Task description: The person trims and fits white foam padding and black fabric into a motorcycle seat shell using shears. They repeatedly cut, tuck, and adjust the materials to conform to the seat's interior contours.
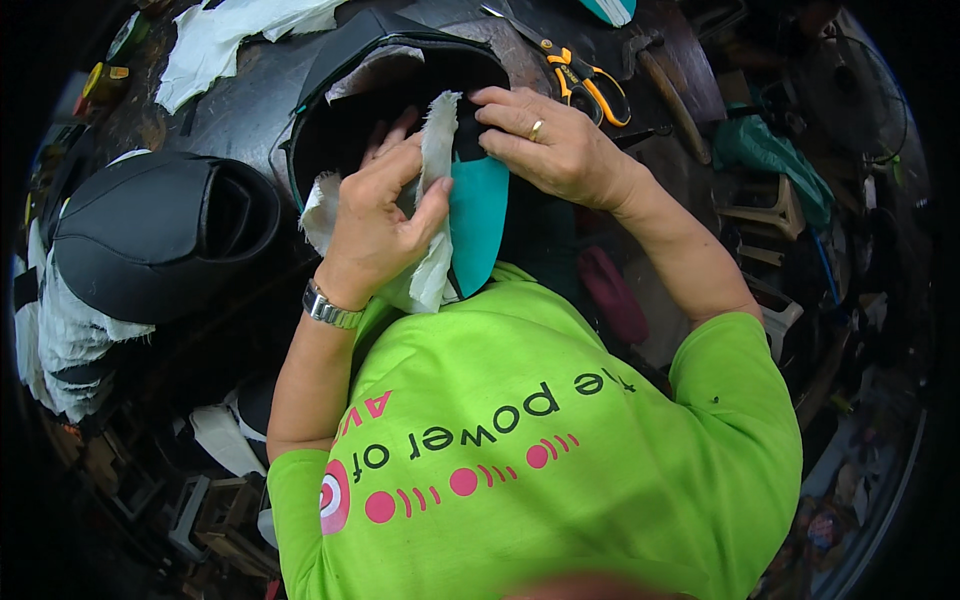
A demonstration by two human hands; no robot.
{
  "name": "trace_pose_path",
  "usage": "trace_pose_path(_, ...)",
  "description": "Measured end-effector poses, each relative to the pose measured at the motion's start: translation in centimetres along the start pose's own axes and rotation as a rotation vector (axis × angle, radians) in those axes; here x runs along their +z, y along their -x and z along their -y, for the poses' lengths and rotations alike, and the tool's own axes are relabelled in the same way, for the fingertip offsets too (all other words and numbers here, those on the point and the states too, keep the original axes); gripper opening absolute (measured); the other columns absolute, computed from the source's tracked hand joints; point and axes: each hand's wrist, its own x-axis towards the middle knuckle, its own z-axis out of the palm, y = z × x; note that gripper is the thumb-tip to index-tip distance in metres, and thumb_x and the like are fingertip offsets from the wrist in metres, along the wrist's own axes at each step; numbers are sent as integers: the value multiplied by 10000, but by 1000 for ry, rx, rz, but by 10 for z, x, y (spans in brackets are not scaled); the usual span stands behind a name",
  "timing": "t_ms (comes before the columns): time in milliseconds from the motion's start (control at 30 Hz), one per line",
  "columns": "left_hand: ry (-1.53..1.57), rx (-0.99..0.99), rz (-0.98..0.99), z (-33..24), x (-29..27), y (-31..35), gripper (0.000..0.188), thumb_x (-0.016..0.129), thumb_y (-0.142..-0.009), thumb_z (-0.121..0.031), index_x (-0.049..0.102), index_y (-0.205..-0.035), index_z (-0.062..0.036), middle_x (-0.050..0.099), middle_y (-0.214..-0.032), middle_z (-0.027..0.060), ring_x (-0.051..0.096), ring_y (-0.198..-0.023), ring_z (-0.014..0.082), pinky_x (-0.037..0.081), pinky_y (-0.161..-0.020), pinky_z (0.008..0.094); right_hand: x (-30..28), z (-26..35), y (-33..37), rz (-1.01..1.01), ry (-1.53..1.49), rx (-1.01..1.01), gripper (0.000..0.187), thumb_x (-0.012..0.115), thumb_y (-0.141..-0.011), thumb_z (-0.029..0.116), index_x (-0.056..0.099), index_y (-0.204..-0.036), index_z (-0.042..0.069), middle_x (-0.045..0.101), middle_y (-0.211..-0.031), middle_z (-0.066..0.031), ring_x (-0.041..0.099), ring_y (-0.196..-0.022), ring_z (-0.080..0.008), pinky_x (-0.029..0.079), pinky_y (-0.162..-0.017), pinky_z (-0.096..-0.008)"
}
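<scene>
In front of my chest is a hollow, black, padded item (335, 75) with a wide opening and frayed white cloth inside; its exact kind I cannot tell. My left hand (385, 210) pinches a frayed white cloth strip (436, 150) between thumb and fingers, some fingertips reaching into the dark opening. A teal panel (478, 215) with a rounded lower end hangs beside the strip, between the hands. On the other side, my right hand (560, 145) has its bent fingers closed at the black rim; its grip is partly hidden against the dark material.
Orange-handled scissors (580, 80) and a hammer (670, 95) lie on the dark worktable (225, 125) beyond my right hand. A second rounded black padded piece (150, 225) sits at the left, over white cloth (80, 330). More white cloth (225, 40) lies at the far left.
</scene>
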Motion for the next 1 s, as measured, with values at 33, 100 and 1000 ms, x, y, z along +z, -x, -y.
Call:
trace_pose_path(33, 14, -23, 8, 0, 0, 1, 292, 728, -860, -45, 700, -1131, 59, 735, -1171, 210, 676, -1222, 317, 422, -1141, 381, 0, 0, 2, 17, 6, -24, 269, 771, -785, -12, 679, -1035, -48, 685, -1126, -205, 677, -1149, -405, 585, -960, -460)
trace_pose_path(100, 46, -61, 6, 0, -2, 2, 292, 722, -862, -43, 700, -1137, 57, 729, -1190, 215, 675, -1223, 315, 437, -1124, 379, -2, 0, 5, 7, -38, -12, 272, 772, -782, -11, 679, -1035, -50, 685, -1123, -205, 681, -1142, -405, 594, -947, -450)
trace_pose_path(1000, -137, 137, 107, 4, 1, 6, 149, 701, -782, -45, 633, -915, -32, 665, -1277, 94, 514, -1368, 471, 394, -1150, 558, -2, 8, -24, 50, -160, 423, 341, 733, -851, 35, 713, -1189, 72, 606, -1181, -146, 661, -1047, -313, 547, -855, -356)
